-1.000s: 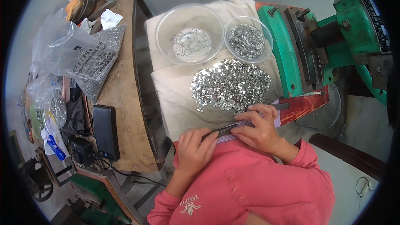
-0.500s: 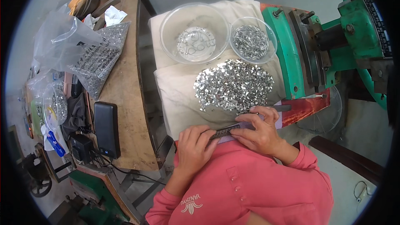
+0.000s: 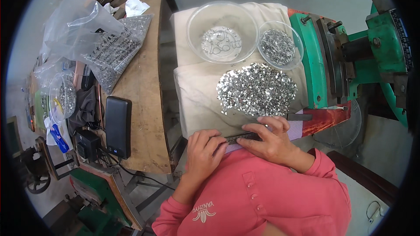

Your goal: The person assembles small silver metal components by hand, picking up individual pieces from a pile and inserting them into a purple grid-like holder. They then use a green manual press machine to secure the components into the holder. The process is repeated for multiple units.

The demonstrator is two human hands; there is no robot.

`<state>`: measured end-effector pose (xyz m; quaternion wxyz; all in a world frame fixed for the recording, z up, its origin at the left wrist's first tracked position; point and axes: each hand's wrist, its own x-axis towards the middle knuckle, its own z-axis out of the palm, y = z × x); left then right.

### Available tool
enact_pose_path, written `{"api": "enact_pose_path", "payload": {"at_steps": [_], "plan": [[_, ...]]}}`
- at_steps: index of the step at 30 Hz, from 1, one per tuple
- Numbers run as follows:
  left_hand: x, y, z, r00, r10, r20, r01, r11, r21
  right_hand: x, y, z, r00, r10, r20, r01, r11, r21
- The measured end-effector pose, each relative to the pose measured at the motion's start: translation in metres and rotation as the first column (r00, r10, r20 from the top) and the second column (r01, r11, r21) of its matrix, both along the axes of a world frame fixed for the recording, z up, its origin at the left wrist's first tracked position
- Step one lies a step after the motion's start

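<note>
A narrow dark metal strip (image 3: 250,136) lies between my hands at the table's front edge, close to my body. My left hand (image 3: 204,152) is closed round its left end, thumb and fingertips together. My right hand (image 3: 272,143) bends over the other end, its thumb pressed along the strip and its index finger along the far side. A tiny shiny bit shows at the right fingers. Just beyond lies a heap of small silvery metal pieces (image 3: 256,89). Under the strip is a light purple checked cloth (image 3: 295,128); what the curled fingers cover is hidden.
Behind the heap stand a large clear tub (image 3: 192,39) with a few pieces and a smaller bowl (image 3: 299,43) of metal pins. A flat dark bar (image 3: 300,117) lies right of my hand, near a green press (image 3: 314,74). The left bench holds a plastic bag (image 3: 124,48) and a black power bank (image 3: 118,126).
The whole scene has shifted rightward in the picture. My right thumb has slid left along the strip toward my left hand, and the right fingers have straightened a little. My left hand keeps its hold.
</note>
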<state>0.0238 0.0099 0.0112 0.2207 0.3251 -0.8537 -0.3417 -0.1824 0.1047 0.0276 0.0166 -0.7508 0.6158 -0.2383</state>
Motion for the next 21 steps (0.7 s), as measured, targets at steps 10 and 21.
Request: {"api": "enact_pose_path", "payload": {"at_steps": [10, 21], "plan": [[0.001, -0.001, 0.001, 1.0, -0.009, -0.004, 0.009, 1.0, 0.016, -0.014, -0.003, 0.019, 0.989, -0.088, 0.123, 0.08, 0.994, 0.069], [0.006, -0.005, -0.001, 0.992, -0.105, 0.071, 0.113, 0.986, -0.12, -0.03, 0.014, 0.002, 0.999, -0.034, 0.04, 0.024, 0.972, 0.232]]}}
